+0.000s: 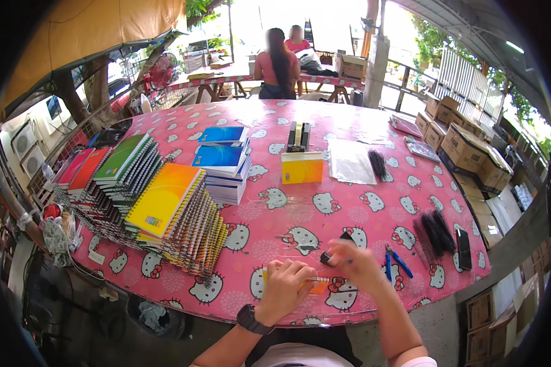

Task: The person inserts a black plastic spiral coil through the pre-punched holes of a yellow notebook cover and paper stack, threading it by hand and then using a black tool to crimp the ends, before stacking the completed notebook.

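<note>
My left hand [286,286], with a black watch on its wrist, is closed over a small yellow-orange notebook [317,286] at the table's near edge. It covers most of the notebook; a spine edge and a strip of cover show to its right. My right hand [354,262] is lifted just right of it, slightly blurred, its fingers curled round a small black object [326,259] whose kind I cannot make out. Blue-handled cutters [399,263] lie right of that forearm. Farther right are a bunch of black spiral coils [434,234] and a black phone [463,249].
Stacked spiral notebooks [165,202] in several colours fill the left side. Blue-covered books [220,160] stand beside them. Farther off are a yellow book block [302,168], a black stand [298,137] and clear plastic sheets [352,162]. Cardboard boxes [465,147] line the right; two people work behind.
</note>
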Action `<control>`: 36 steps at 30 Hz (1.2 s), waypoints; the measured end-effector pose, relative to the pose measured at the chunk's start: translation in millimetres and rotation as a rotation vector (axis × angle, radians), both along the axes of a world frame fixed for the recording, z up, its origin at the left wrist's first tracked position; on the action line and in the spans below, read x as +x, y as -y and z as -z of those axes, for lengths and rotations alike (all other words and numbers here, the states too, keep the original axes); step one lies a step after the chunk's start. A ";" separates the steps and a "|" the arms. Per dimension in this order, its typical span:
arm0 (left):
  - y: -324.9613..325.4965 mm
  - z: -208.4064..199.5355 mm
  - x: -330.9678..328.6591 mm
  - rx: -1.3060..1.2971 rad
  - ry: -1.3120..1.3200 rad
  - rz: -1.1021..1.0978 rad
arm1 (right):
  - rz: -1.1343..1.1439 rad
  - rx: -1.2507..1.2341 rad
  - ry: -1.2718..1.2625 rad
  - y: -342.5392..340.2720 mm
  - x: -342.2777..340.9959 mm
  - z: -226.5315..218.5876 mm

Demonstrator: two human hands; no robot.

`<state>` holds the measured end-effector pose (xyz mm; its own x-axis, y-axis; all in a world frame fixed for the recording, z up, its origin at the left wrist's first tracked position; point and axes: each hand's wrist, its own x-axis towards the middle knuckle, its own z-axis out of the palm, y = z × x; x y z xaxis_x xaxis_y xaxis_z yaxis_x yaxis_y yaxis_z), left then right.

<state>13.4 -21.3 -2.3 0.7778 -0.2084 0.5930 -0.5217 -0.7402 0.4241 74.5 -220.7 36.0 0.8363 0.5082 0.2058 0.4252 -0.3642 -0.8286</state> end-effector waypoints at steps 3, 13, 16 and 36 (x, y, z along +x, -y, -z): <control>2.1 0.8 1.4 0.009 -0.014 0.038 | 0.163 -0.190 0.140 35.2 42.9 7.2; -4.4 -3.2 6.8 0.023 -0.057 0.149 | 0.048 -0.538 0.210 42.8 52.7 49.0; -1.1 -4.4 4.3 0.008 -0.046 0.140 | 0.098 -0.544 0.289 36.9 45.7 57.3; -25.5 3.7 -6.1 0.062 -0.061 0.014 | -0.250 0.137 -0.481 18.2 8.9 34.9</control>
<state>7.3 4.2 -6.0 0.8087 -0.2549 0.5301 -0.5071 -0.7588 0.4087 83.5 -238.9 1.2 0.7100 0.6983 -0.0914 0.0472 -0.1766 -0.9831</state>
